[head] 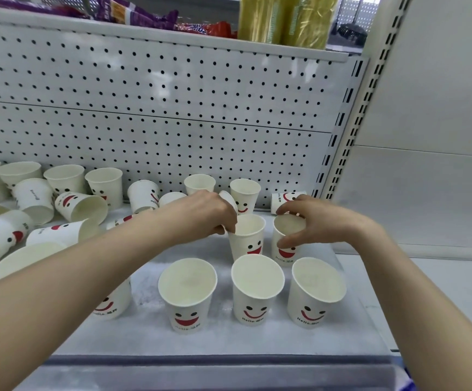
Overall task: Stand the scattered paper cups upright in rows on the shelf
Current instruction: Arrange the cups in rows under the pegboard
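Second row in hand, I reckon: left hand [200, 214] pinches the middle cup [248, 244] at its rim, right hand [318, 221] grips the end cup [285, 253] — both upright on the shelf [229, 344] behind the front row [257, 294]. Next: release, fetch the tipped cups [79, 206] at left.

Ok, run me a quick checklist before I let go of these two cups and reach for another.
1. Left hand pinches the left cup by its rim: ok.
2. Right hand grips the right cup by its rim: ok.
3. Both held cups upright, mouths up: ok.
4. Their bases flat on the shelf: cannot tell, the front row hides them.
5. Front row upright: ok.
6. Toppled cups at left stood up: not ok, several lie on their sides.
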`<state>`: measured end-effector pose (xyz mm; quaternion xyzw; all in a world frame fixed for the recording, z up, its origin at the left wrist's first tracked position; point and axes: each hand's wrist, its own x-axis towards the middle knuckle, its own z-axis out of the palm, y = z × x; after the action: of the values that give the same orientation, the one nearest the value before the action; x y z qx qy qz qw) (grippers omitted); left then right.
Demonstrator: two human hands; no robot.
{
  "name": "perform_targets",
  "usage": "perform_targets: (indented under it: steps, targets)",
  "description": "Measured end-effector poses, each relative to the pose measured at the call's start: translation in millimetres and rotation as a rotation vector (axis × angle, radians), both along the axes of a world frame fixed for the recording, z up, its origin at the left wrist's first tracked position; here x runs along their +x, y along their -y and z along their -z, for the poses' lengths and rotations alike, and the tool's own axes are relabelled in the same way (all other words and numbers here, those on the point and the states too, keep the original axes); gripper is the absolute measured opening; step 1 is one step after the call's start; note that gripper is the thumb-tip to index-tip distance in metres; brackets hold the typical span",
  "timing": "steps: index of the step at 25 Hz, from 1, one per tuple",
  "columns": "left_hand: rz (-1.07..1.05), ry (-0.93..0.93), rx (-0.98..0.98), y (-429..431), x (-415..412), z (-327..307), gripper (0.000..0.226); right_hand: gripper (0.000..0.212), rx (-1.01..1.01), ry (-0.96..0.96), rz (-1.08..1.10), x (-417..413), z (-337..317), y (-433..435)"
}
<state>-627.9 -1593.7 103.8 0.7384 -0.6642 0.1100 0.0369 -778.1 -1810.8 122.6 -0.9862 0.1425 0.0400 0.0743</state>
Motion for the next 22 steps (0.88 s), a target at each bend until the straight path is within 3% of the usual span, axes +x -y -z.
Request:
perform_targets:
  steps: [7, 12, 16, 22]
  targets:
    - [-0.036, -0.057, -0.072, -9.6, -9.0, -9.9, 0.030, 0.050, 0.098, 0.119, -0.257, 13.9, -10.9, -21.6]
    - [-0.349, -0.119, 0.000, -56.0, 21.4, -24.5, 0.040, 0.036, 0.087, 0.165, -0.247, 39.3, -24.9, -31.5]
    - [-0.500, -0.166, 0.143, -96.2, 51.2, -20.1, 0.045, 0.029, -0.032, 0.158, -0.283, 81.1, -25.1, -66.1]
    - [-0.464, -0.203, 0.258, -106.4, 89.8, -16.5, 0.054, 0.023, -0.267, -0.001, 0.043, 138.0, -15.3, -93.4]
